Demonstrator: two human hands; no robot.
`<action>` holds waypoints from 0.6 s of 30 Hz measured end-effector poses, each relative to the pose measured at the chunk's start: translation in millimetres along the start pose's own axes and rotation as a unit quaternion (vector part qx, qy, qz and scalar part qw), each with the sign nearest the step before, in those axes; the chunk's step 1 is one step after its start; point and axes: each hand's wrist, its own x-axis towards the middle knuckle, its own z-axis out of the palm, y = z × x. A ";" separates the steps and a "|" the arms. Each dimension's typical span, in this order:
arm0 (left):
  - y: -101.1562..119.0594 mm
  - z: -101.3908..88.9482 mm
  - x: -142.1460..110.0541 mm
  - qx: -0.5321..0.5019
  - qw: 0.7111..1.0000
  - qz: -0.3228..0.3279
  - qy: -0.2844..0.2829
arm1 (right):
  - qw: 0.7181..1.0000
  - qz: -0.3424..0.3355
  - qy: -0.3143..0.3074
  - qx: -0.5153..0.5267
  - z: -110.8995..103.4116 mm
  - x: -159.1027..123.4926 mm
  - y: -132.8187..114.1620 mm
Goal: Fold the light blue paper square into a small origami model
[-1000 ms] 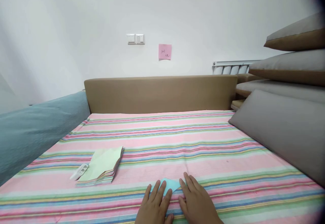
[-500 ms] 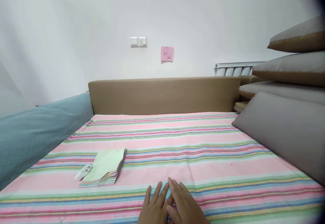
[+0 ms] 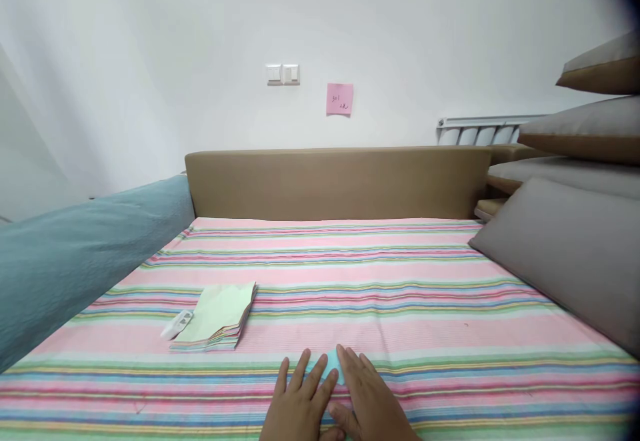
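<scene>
A small piece of light-blue paper point(image 3: 332, 361) lies on the striped cloth near the bottom centre, largely covered by my hands. My left hand point(image 3: 299, 397) is open, its fingers spread over the left part of the paper. On the right side, my right hand point(image 3: 371, 394) is also open, with outstretched fingers along the paper's right edge. The thumbs are close together below the paper. How far the paper extends under the hands is hidden.
A stack of coloured paper sheets point(image 3: 220, 311) lies to the left, beside a small white object point(image 3: 177, 325). Grey cushions point(image 3: 565, 254) are piled on the right. A blue-covered armrest point(image 3: 100, 241) borders the left, and a brown backrest point(image 3: 330, 184) the far side.
My left hand has shifted slightly left, away from the right one, exposing more blue paper between them. The whole view has moved a little, so the surroundings appear further right and higher.
</scene>
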 end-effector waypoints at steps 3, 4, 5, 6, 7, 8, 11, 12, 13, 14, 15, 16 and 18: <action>-3.6 -1.9 -3.9 -0.010 1.000 -0.001 -0.007 | 1.000 -0.003 -0.002 -0.005 2.1 -1.4 0.9; -4.6 -3.3 -4.8 -0.014 1.000 -0.002 -0.009 | 1.000 -0.004 -0.002 -0.004 2.6 -1.8 1.1; -5.5 -5.1 -5.5 -0.019 1.000 -0.004 -0.013 | 1.000 -0.006 -0.002 -0.004 2.8 -2.0 1.3; -6.3 -7.4 -6.0 -0.023 1.000 -0.005 -0.019 | 1.000 -0.009 -0.001 -0.006 2.9 -2.2 1.3; -7.0 -9.9 -6.6 -0.027 0.999 -0.008 -0.029 | 1.000 -0.011 -0.001 -0.009 2.7 -2.3 1.2; -7.8 -12.7 -7.2 -0.032 0.999 -0.011 -0.041 | 1.000 -0.013 0.000 -0.012 2.3 -2.3 1.1; -10.3 -20.7 -9.3 -0.050 0.996 -0.020 -0.067 | 1.000 -0.014 -0.003 -0.012 0.6 -2.2 0.5; -11.2 -22.9 -10.1 -0.055 0.996 -0.025 -0.070 | 1.000 -0.013 -0.005 -0.011 0.0 -2.1 0.3; -12.3 -25.0 -10.9 -0.060 0.995 -0.033 -0.072 | 1.000 -0.012 -0.008 -0.010 -0.5 -2.1 0.1; -13.4 -26.8 -11.8 -0.065 0.994 -0.041 -0.074 | 1.000 -0.011 -0.011 -0.011 -1.0 -2.1 0.0; -14.7 -28.5 -12.6 -0.069 0.993 -0.049 -0.077 | 1.000 -0.011 -0.015 -0.013 -1.6 -2.1 -0.2; -16.2 -30.0 -13.3 -0.074 0.992 -0.057 -0.082 | 1.000 -0.011 -0.020 -0.015 -2.1 -2.0 -0.3; -19.6 -32.1 -14.6 -0.084 0.989 -0.071 -0.094 | 0.999 -0.009 -0.031 -0.016 -3.2 -1.8 -0.6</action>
